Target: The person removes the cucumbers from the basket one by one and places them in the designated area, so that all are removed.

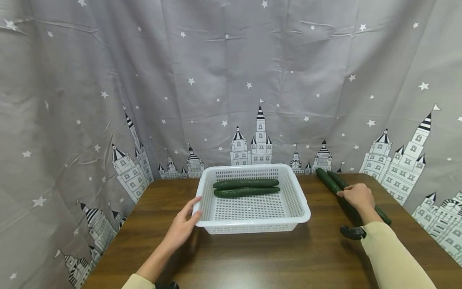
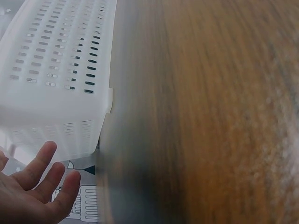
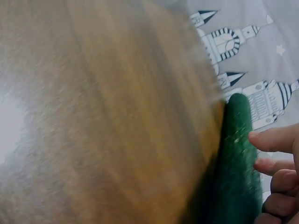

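Note:
A white slotted plastic basket (image 1: 249,222) stands on the table with two dark green cucumbers (image 1: 247,192) lying side by side in it. My left hand (image 1: 183,225) touches the basket's left rim near the front corner. Its fingers look spread and loosely bent in the left wrist view, beside the basket wall (image 2: 56,105). At the right, my right hand (image 1: 359,199) pinches a cucumber (image 1: 327,181) from above. Fingertips (image 3: 264,140) meet that cucumber (image 3: 236,158) along its side in the right wrist view. Another cucumber (image 1: 383,215) lies just right of it, partly hidden by the hand.
The brown wooden table (image 1: 252,261) runs back to a grey curtain (image 1: 223,80) printed with stars and castles. The same curtain hangs along the left and right sides. A dark strap (image 1: 353,233) sits at the right wrist, by the pale sleeve.

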Demonstrator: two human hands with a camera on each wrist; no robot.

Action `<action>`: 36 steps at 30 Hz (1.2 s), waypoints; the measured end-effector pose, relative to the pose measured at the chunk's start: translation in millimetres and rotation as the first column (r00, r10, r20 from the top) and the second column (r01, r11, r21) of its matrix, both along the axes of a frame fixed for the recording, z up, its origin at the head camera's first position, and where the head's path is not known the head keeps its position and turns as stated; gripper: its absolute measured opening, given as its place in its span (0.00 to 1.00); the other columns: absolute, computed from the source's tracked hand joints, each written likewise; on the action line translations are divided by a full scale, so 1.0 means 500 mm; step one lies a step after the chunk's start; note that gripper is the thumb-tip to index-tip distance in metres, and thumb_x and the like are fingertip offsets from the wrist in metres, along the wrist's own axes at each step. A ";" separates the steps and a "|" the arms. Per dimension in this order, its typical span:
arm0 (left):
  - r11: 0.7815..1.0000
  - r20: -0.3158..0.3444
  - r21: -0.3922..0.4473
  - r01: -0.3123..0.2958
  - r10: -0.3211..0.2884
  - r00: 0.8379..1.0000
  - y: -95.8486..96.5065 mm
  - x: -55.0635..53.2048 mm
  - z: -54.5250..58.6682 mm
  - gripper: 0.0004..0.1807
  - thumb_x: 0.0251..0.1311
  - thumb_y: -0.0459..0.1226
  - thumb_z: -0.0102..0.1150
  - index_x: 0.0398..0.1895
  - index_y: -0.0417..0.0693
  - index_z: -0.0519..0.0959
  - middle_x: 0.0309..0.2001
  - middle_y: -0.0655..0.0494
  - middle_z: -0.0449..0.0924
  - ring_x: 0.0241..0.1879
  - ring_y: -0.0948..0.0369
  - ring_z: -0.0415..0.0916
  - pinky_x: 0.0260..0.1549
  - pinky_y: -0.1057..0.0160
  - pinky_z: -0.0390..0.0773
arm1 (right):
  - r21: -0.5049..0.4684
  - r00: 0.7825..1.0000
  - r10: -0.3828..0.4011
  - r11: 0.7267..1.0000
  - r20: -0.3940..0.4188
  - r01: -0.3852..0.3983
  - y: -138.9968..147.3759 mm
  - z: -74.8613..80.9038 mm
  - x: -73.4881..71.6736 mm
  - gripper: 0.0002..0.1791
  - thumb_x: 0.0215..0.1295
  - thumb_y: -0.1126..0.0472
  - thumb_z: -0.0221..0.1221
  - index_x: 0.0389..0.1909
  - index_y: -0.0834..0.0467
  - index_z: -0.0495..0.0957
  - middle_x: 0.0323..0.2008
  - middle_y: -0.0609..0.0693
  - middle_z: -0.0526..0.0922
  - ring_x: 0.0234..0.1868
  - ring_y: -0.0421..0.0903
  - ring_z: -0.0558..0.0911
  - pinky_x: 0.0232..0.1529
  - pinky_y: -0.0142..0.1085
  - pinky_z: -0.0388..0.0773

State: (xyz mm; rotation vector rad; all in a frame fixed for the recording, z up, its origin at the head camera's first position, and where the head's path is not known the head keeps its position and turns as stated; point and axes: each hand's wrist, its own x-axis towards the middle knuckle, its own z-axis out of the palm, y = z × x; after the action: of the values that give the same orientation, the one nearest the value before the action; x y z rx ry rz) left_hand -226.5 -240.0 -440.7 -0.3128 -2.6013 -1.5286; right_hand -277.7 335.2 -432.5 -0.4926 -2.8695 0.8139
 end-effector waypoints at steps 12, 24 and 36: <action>1.000 0.012 0.019 0.012 -0.012 1.000 -0.003 0.000 0.003 0.27 0.74 0.42 0.53 0.74 0.59 0.65 0.61 0.40 0.77 0.59 0.49 0.75 0.57 0.44 0.71 | 0.029 0.996 0.074 0.997 -0.042 -0.072 -0.049 0.067 -0.029 0.31 0.62 0.44 0.64 0.56 0.64 0.81 0.60 0.74 0.75 0.53 0.73 0.77 0.36 0.53 0.78; 1.000 0.014 0.020 0.011 -0.011 1.000 -0.001 0.003 0.003 0.27 0.74 0.41 0.52 0.75 0.57 0.64 0.61 0.40 0.78 0.59 0.48 0.75 0.56 0.44 0.72 | -0.022 0.974 0.208 0.977 -0.091 -0.211 -0.126 0.142 -0.078 0.28 0.62 0.47 0.66 0.54 0.65 0.83 0.61 0.71 0.75 0.63 0.72 0.71 0.61 0.62 0.68; 1.000 0.013 0.016 0.008 -0.008 1.000 -0.002 0.003 0.004 0.27 0.74 0.41 0.53 0.75 0.58 0.65 0.60 0.40 0.78 0.58 0.48 0.75 0.55 0.43 0.73 | -0.214 0.941 0.333 0.917 -0.055 -0.337 -0.220 0.186 -0.119 0.27 0.64 0.52 0.65 0.56 0.68 0.81 0.66 0.70 0.72 0.71 0.69 0.64 0.68 0.61 0.62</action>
State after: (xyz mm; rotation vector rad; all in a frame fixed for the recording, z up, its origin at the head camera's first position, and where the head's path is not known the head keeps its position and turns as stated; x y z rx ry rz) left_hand -225.0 -240.9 -438.8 -0.3137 -2.5992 -1.5582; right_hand -337.4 225.1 -339.3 -0.0046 -2.9021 1.1917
